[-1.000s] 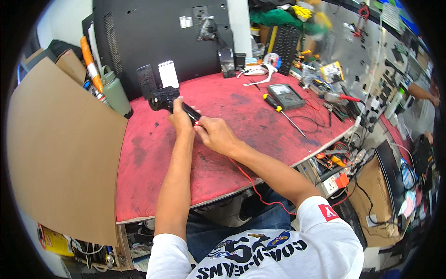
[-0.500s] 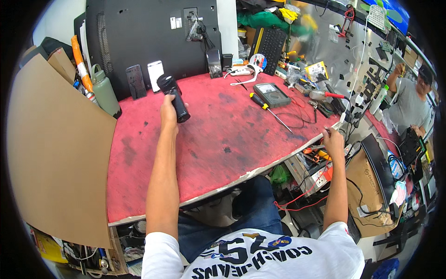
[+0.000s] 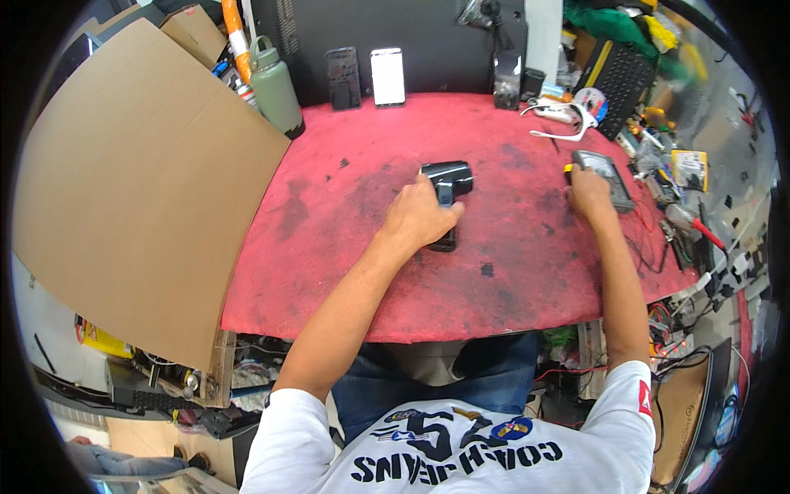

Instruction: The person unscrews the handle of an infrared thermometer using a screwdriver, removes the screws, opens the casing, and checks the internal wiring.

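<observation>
My left hand (image 3: 414, 216) is wrapped round the handle of a black gun-shaped handheld device (image 3: 449, 174). The device is at the middle of the red work surface, its thick barrel pointing right and its handle toward me. Over on the right, my right hand (image 3: 591, 191) is closed on a screwdriver (image 3: 568, 170); only a bit of its yellow handle shows, and the fingers hide the rest. Just beside that hand is a grey analog multimeter (image 3: 619, 183).
Phones lean at the back, one with a lit white screen (image 3: 388, 78). A green bottle (image 3: 276, 90) and a tall cardboard sheet (image 3: 140, 189) stand left. White-framed glasses (image 3: 576, 123), a black keyboard (image 3: 617, 86) and a red-handled tool (image 3: 706, 233) crowd the right side of the red mat (image 3: 346, 272).
My left hand has brought the black device right and down to the middle of the mat. My right hand has moved from the front right edge to the screwdriver and gripped it. The view has shifted.
</observation>
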`<state>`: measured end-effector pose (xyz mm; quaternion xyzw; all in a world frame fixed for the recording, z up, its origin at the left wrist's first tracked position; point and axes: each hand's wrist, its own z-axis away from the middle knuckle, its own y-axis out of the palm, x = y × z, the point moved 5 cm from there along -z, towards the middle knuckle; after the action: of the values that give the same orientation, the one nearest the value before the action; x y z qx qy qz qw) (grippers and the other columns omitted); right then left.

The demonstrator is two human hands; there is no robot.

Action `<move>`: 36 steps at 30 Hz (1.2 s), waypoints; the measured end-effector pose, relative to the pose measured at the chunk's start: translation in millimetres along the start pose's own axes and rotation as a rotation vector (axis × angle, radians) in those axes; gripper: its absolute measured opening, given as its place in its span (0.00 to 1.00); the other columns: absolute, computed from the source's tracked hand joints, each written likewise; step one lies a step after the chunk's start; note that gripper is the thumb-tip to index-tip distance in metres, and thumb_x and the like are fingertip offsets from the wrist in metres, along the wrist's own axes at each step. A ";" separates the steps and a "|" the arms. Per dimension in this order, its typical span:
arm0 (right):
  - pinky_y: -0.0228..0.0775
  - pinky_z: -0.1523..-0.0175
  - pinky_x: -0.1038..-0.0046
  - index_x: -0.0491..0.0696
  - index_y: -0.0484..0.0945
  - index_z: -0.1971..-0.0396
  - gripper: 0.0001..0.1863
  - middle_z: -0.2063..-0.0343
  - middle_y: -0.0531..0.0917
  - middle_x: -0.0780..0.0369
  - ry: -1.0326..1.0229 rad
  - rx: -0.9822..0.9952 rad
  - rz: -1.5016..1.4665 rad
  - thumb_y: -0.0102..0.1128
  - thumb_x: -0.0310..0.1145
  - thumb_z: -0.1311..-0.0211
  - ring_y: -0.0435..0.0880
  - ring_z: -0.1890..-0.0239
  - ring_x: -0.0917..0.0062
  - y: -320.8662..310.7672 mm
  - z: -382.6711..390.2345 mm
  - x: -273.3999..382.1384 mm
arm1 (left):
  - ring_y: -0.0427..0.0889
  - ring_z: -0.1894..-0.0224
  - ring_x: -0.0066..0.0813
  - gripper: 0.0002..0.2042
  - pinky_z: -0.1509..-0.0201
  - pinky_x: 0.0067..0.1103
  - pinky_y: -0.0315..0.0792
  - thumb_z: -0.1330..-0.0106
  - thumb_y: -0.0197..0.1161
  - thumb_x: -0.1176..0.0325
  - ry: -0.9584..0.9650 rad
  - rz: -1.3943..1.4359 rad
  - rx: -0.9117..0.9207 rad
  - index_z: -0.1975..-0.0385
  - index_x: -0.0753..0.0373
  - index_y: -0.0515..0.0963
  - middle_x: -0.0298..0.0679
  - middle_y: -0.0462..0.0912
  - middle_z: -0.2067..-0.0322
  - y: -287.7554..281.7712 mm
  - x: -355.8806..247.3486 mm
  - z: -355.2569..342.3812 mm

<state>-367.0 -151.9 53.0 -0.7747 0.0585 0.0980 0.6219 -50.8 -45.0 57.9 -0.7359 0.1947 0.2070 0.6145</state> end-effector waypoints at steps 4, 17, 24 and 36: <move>0.73 0.56 0.55 0.40 0.71 0.53 0.21 0.65 0.82 0.46 -0.095 0.006 -0.132 0.60 0.36 0.44 0.82 0.60 0.52 -0.8 2.0 -2.1 | 0.80 0.86 0.39 0.27 0.73 0.31 0.77 0.38 0.57 0.50 -0.058 0.214 0.286 0.74 0.77 0.77 0.52 0.81 0.81 -9.6 9.9 -7.6; 0.64 0.78 0.83 0.48 0.61 0.41 0.32 0.82 0.71 0.68 -0.547 -0.252 -1.201 0.61 0.28 0.47 0.72 0.83 0.87 -249.1 92.0 134.6 | 0.77 0.68 0.19 0.12 0.60 0.21 0.73 0.35 0.61 0.66 0.547 0.646 0.272 0.57 0.66 0.81 0.34 0.83 0.69 -20.3 -16.0 13.3; 0.61 0.77 0.83 0.48 0.61 0.42 0.34 0.81 0.70 0.68 -0.566 -0.470 -1.090 0.64 0.25 0.52 0.70 0.82 0.88 -251.5 80.9 153.6 | 0.76 0.71 0.18 0.06 0.62 0.20 0.73 0.37 0.61 0.72 0.445 0.766 0.196 0.67 0.69 0.80 0.35 0.81 0.74 -20.0 -10.6 14.5; 0.61 0.78 0.86 0.46 0.61 0.44 0.32 0.78 0.70 0.70 -0.627 -0.291 -1.352 0.64 0.22 0.50 0.70 0.80 0.91 -235.9 67.1 145.4 | 0.76 0.71 0.19 0.04 0.64 0.20 0.73 0.38 0.61 0.75 0.480 0.656 0.155 0.69 0.70 0.80 0.36 0.81 0.75 -16.6 -5.4 12.5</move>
<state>-180.5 -30.1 231.1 -0.6519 -0.6221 -0.0824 0.4257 -47.2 -29.7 72.5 -0.6139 0.5716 0.1991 0.5067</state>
